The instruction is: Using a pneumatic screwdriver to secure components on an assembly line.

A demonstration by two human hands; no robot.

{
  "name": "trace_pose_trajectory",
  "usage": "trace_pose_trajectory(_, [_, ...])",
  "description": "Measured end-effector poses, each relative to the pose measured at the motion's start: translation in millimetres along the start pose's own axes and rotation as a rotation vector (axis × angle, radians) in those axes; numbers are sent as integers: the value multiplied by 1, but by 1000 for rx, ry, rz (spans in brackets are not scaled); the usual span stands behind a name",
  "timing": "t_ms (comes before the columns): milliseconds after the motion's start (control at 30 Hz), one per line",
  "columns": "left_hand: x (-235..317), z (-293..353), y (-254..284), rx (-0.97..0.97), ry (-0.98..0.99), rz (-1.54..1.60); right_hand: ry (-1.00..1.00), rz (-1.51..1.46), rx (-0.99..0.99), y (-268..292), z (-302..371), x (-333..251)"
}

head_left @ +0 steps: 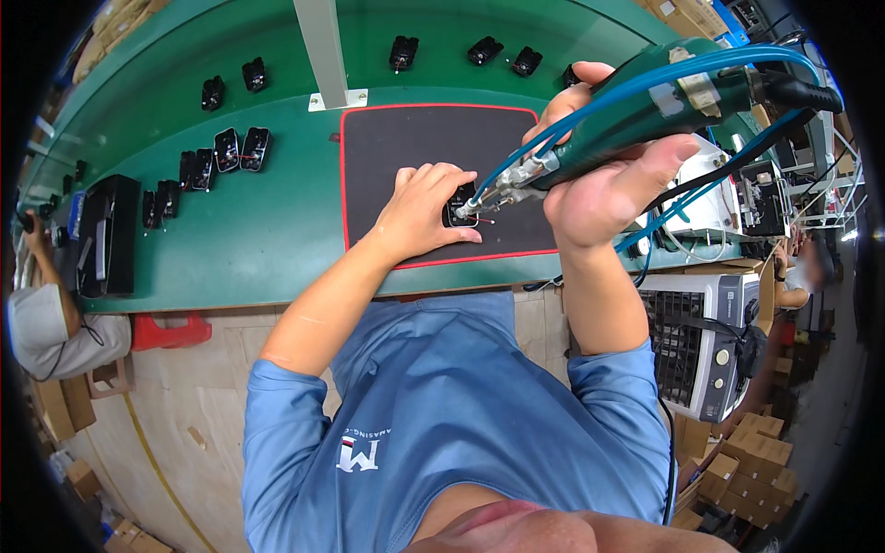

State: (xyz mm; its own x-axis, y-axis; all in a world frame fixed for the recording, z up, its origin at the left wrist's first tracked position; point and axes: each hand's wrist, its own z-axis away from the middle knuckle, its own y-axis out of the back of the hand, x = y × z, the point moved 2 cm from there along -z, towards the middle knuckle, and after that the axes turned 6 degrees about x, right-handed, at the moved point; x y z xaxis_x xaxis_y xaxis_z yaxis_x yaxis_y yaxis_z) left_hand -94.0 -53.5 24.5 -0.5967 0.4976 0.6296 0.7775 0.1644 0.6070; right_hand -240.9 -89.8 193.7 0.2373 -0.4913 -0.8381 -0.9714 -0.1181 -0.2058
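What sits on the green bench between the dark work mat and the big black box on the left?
In the head view, small black parts lie in loose clusters on the green bench between the dark mat and the black box.

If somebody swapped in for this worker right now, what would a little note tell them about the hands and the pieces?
Left hand: pressing a small black plastic part flat on the dark red-edged rubber mat.
Right hand: gripping a green powered screwdriver with blue hoses, its tip down on that part.
Elsewhere: more small black parts lie in loose groups on the green bench, left of the mat and along the far edge.
Done: the part is positioned, with the tool on it.
Left: whether it is fastened cannot be told; the other parts lie away from the mat.
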Motion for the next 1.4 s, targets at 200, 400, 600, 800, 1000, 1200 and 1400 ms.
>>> trace_pose_trajectory(200, [1, 0, 1, -17, -59, -29, -7, -59, 22, 0, -4, 2])
trace_pose_trajectory(400, [-2, 0, -1, -10, -50, -64, 62, -68, -1, 10, -21, 7])
trace_pose_trajectory(600, [0, 0, 1, 9, -17, -6, 153, 87, 115, 31, -53, 15])
trace_pose_trajectory(800, [-6, 1, -2, 32, -15, -11, 242, 100, 55, 36, -64, 6])
trace_pose_trajectory(1000, [-3, -1, -1, 7, 8, -8, 166, 75, 73, 21, -47, 0])
trace_pose_trajectory(1200, [-3, -1, 0, 6, 34, 6, 66, -37, 31, 0, -12, 4])
trace_pose_trajectory(1400, [-4, -2, -1, -3, 21, 2, 1, -36, 15, -2, 8, 12])
